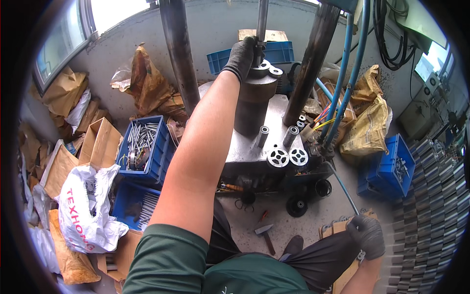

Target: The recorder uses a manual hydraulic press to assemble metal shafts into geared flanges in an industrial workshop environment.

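Observation:
My left hand (241, 58), in a dark glove, reaches up to the press, its fingers closed round the lower part of an upright metal shaft (261, 25). Below it stands a thick round steel block (257, 93) with small metal rings (275, 71) on top. My right hand (366, 236), also gloved, is low at the right, closed on the end of a thin lever rod (343, 188) that runs up toward the press. On the press table (240, 152) stand two short metal tubes (292, 131), with two spoked metal discs (278, 157) at the front edge.
Thick steel columns (178, 54) flank the block. Blue crates (142, 147) of metal rods stand at left, beside a white sack (90, 206). Another blue crate (391, 169) and stacked metal parts (431, 210) are at right. A hammer (265, 235) lies on the floor.

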`<move>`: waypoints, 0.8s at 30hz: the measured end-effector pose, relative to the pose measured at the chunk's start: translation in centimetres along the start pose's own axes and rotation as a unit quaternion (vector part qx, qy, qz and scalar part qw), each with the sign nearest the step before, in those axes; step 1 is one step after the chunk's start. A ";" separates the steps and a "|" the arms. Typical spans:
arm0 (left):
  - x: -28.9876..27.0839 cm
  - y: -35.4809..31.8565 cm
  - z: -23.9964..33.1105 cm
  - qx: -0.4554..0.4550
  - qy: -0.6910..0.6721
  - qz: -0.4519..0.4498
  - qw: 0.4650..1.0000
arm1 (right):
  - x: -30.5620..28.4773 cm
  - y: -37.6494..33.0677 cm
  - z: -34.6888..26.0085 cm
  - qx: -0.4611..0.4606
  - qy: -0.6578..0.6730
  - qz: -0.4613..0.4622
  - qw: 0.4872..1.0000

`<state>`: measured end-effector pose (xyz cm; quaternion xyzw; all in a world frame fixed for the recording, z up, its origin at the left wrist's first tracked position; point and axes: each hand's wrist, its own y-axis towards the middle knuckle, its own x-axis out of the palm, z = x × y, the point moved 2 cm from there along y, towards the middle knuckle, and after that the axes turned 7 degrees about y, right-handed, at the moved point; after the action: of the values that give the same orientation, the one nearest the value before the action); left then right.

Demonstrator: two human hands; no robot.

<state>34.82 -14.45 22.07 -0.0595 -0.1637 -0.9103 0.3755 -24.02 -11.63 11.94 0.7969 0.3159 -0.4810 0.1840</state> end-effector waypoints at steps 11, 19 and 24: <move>-0.5 0.1 -0.4 0.004 0.025 -0.013 1.000 | 0.1 -0.1 0.6 -0.014 0.031 0.012 0.999; -0.8 0.3 -0.9 0.021 0.060 -0.011 0.998 | -1.4 0.9 -1.6 -0.074 0.023 0.055 0.995; -1.4 0.4 -1.2 0.022 0.080 -0.011 0.996 | -5.7 7.6 -2.8 -0.235 -0.029 0.319 0.918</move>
<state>36.15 -14.19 20.74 0.0238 -0.1535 -0.9123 0.3789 -18.95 -17.36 18.25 0.7748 0.1433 -0.3313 0.5191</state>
